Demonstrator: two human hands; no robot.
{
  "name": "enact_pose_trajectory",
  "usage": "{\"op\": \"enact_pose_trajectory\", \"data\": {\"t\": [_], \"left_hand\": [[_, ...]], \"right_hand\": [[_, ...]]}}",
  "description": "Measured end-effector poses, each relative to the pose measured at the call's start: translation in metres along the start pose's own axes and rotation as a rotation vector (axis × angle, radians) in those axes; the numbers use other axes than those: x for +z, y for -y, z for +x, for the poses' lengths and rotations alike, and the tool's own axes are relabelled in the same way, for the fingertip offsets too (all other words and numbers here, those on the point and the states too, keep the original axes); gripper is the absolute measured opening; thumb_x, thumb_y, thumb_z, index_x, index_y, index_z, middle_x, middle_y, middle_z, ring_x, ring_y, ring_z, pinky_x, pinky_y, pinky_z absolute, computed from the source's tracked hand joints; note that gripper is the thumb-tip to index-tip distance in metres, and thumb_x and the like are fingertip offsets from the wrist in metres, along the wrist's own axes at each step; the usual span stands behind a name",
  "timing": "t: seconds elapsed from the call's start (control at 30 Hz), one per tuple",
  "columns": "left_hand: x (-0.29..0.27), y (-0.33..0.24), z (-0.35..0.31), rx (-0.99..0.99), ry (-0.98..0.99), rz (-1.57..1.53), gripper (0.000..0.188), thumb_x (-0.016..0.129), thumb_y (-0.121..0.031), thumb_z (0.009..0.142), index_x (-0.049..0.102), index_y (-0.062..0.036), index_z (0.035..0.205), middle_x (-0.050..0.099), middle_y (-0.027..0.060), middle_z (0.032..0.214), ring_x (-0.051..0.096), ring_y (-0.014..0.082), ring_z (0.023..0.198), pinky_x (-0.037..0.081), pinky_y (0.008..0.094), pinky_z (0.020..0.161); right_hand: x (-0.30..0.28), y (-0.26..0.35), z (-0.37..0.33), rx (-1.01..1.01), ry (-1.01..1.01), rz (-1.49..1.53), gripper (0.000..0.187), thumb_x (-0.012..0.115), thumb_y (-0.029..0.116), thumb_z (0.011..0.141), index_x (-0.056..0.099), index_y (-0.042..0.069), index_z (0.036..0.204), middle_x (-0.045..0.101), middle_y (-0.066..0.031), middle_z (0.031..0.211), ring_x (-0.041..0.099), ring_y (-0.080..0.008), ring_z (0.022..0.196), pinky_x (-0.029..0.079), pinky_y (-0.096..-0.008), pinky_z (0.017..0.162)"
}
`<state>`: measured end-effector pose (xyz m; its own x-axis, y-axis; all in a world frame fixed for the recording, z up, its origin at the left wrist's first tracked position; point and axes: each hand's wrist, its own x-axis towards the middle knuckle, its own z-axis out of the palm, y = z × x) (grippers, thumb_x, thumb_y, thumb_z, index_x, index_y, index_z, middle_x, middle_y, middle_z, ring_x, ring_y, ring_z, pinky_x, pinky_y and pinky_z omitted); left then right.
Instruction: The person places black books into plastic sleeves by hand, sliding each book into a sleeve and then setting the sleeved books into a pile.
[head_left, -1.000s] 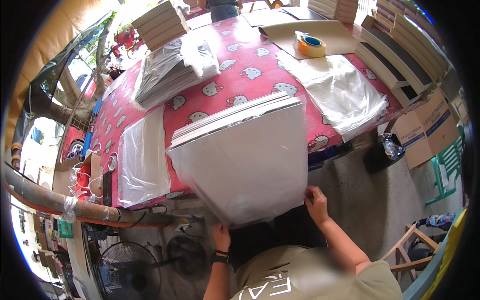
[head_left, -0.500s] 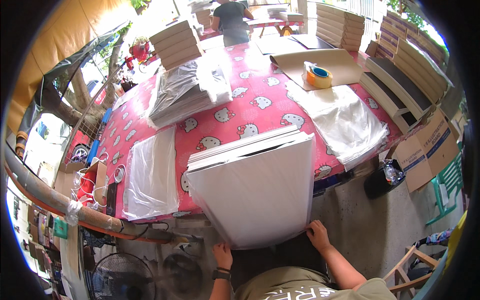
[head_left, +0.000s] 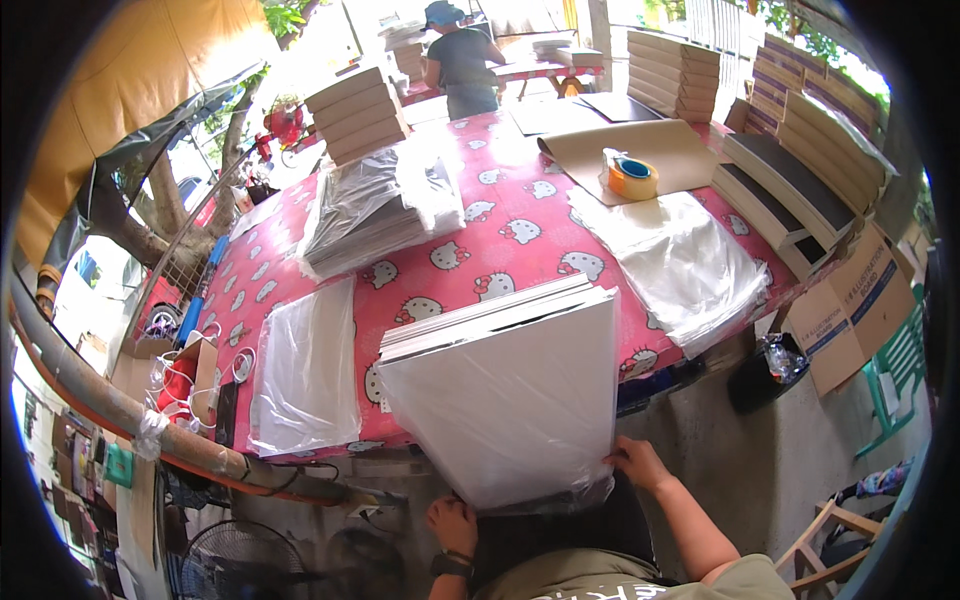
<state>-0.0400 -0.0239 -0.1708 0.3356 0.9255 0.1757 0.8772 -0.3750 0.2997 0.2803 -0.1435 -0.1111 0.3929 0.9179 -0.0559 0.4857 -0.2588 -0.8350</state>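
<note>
In the head view, a stack of white boards lies straight ahead of the hands, between them and slightly beyond. Its near end juts past the front edge of the pink patterned tabletop toward the person's lap, and its far end is over the tabletop. Many thin layers show along the far edge. The 2 sides run away from the hands, with the far edge slanting so that its right corner is the farther of the 2. Which side is longer is hard to judge through the fisheye bend. A clear plastic sleeve covers the top face, with loose film bunched at the near end.

The right hand is at the stack's right side, close to the near right corner, thumb and fingers pinching the film's edge. The left hand sits by the near left corner with its fingers curled; whether they grip the film there is too small to tell. The right hand reaches farther forward along the stack; the left is closer to the body.

Beyond the left hand, to the left of the stack, lies a flat batch of clear sleeves. Ahead of the right hand, farther off and to the right, is a rumpled pile of clear film, with tape rolls just behind it.
</note>
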Motion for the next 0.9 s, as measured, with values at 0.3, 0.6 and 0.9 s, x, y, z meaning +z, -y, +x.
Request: {"op": "enact_pose_trajectory", "data": {"t": [0.3,0.6,0.9], "left_hand": [[0.005,0.006,-0.004,0.008,0.034,-0.061,0.017,0.058,-0.018,0.067,0.061,-0.0035,0.076,0.05,0.0093,0.094,0.04,0.0294,0.098,0.031,0.0423,0.084],[0.001,0.001,-0.003,-0.063,0.018,-0.094,0.016,0.057,-0.018,0.068,0.061,-0.0034,0.071,0.05,0.0107,0.087,0.045,0.0315,0.089,0.036,0.0441,0.077],[-0.043,0.009,0.001,-0.133,0.44,-2.513,0.061,0.048,-0.048,0.079,0.041,-0.0039,0.12,0.047,0.0114,0.119,0.045,0.028,0.109,0.036,0.0424,0.091]], "right_hand": [[0.017,0.002,-0.045,-0.174,-0.248,0.036,0.015,0.063,0.008,0.072,0.05,0.001,0.073,0.056,-0.0123,0.071,0.056,-0.0259,0.064,0.044,-0.0328,0.059],[0.037,-0.013,-0.036,0.092,-0.101,0.481,0.013,0.062,0.006,0.075,0.052,0.0,0.082,0.057,-0.0035,0.073,0.052,-0.011,0.07,0.042,-0.0234,0.062],[0.011,0.074,-0.015,-0.03,-0.216,1.155,0.007,0.05,0.01,0.085,0.053,0.003,0.085,0.058,-0.0016,0.077,0.053,-0.0076,0.069,0.044,-0.0219,0.066]]}}
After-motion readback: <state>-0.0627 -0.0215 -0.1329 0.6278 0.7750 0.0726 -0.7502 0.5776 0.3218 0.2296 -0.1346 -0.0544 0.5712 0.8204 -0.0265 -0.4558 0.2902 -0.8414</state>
